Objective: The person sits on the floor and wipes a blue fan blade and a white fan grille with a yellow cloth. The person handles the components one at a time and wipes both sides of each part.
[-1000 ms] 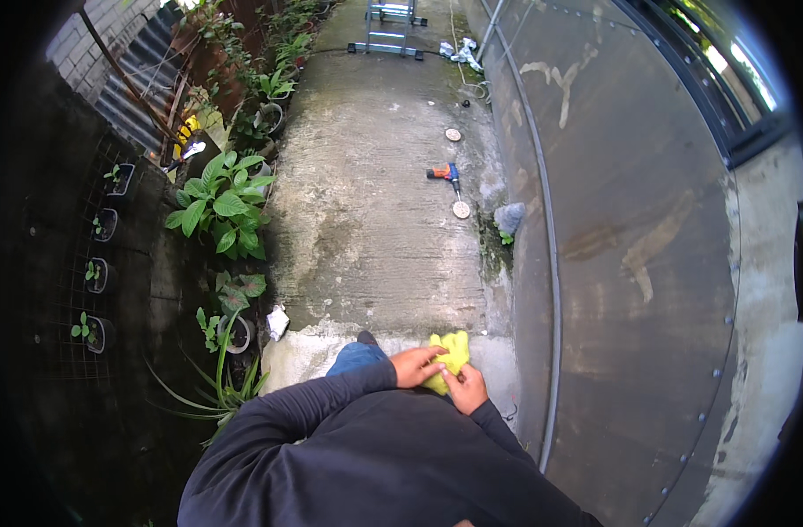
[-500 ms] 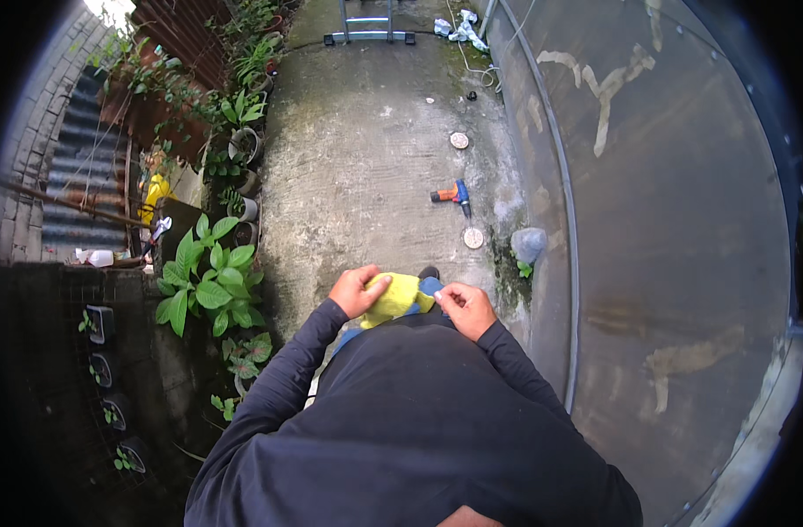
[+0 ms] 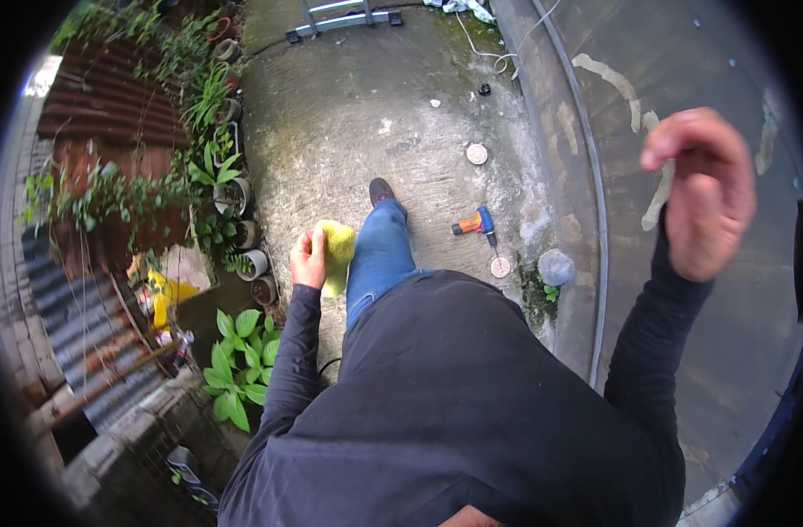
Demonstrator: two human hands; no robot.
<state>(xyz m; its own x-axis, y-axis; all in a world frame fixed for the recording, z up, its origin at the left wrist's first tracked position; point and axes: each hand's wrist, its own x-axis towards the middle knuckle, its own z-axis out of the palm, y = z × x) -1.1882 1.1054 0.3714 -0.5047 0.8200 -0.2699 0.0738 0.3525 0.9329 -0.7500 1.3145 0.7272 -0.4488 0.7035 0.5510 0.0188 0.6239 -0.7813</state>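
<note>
My left hand (image 3: 308, 259) is closed on a yellow cloth (image 3: 338, 255), which hangs beside my jeans-clad leg (image 3: 380, 250). Raised at the right, in front of the grey wall panel, my right hand (image 3: 707, 193) holds nothing; its fingers are curved and stand apart from the thumb. On the concrete ahead of me lies an orange and blue cordless drill (image 3: 478, 222), its tip close to a pale round disc (image 3: 500, 266). A second round disc (image 3: 477, 155) lies farther off. Neither hand touches the drill or the discs.
Potted plants (image 3: 235, 195) line the left edge of the concrete path, with a large leafy plant (image 3: 242, 364) nearer me. The grey wall (image 3: 665, 351) with a pipe (image 3: 602, 228) bounds the right. A grey stone (image 3: 556, 267) sits by it. Ladder feet (image 3: 344, 24) stand at the far end.
My hands have parted: the left moved left with the yellow cloth, while the right left the cloth and rose to the right. One foot has come forward and the view has turned.
</note>
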